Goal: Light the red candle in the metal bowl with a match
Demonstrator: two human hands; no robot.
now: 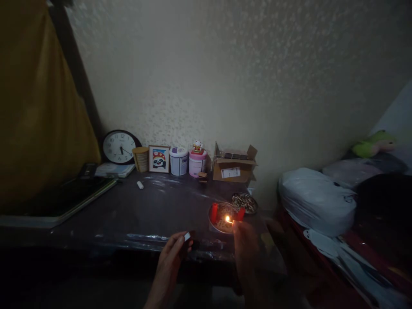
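While left hand [172,253] gripped the matchbox [188,239], right hand [246,242] pinched a lit match [229,220] between 2 red candles [214,212]; steady, level flame best.

Both hands [172,253] [245,244] forward, fingers pinched

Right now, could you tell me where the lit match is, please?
In the head view, the lit match is at the right hand's fingertips, over the metal plate between two red candles near the table's front edge.
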